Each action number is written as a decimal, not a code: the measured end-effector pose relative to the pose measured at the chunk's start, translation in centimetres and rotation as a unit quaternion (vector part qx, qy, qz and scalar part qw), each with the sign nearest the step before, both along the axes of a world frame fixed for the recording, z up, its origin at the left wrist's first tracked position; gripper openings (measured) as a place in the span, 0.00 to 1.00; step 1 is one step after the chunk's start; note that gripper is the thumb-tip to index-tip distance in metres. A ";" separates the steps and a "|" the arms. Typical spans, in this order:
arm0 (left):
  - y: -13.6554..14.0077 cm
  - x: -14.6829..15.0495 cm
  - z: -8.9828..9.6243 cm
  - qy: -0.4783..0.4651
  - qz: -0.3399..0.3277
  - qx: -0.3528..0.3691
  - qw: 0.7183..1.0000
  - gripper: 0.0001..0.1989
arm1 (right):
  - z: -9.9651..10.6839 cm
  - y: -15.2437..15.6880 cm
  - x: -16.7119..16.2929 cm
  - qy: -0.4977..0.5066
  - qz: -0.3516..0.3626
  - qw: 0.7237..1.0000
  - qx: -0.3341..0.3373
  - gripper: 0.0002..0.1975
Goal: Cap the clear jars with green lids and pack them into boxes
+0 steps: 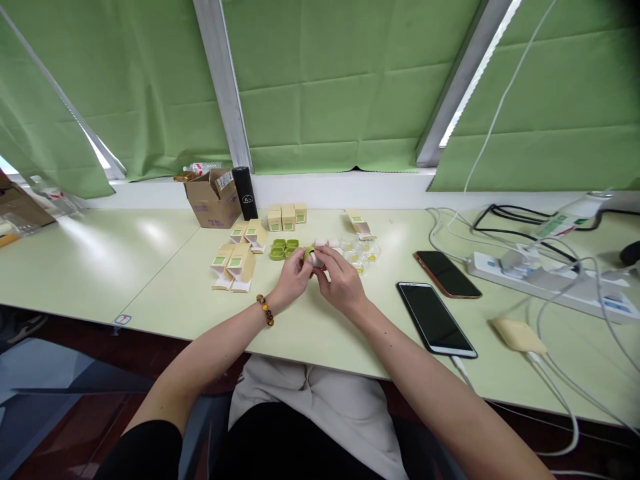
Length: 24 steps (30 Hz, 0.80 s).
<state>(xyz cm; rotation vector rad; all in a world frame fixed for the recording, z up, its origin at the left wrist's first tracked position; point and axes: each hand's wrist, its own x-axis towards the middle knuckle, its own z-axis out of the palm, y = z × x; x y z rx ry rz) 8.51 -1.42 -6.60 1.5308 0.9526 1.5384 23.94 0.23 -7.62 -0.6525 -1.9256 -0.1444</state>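
Both my hands meet over the table. My left hand has its fingers closed around a small green cup, partly hidden by the fingers. My right hand pinches a small white rounded piece against that cup. Just left of them sit several square green cups in a cluster. Behind the right fingers are a few white pieces, partly covered. To the right lie several clear plastic cups with yellow spots inside.
Open cream boxes stand at left, closed ones behind, another open box at back right. A cardboard carton and black cylinder stand farther back. Right are two phones, a power strip and cables.
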 end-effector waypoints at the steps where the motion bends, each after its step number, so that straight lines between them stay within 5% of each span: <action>1: -0.1 0.1 0.0 0.003 0.010 0.008 1.000 0.20 | 0.0 0.0 0.0 -0.001 -0.004 1.000 -0.002 0.19; 7: -0.6 -0.1 0.4 -0.030 -0.079 -0.008 0.996 0.25 | -0.1 0.1 0.2 -0.009 -0.004 1.000 -0.008 0.21; 24: -0.3 -0.1 0.4 -0.051 -0.075 -0.069 0.994 0.30 | -0.3 0.0 -0.3 0.011 0.008 1.000 -0.004 0.20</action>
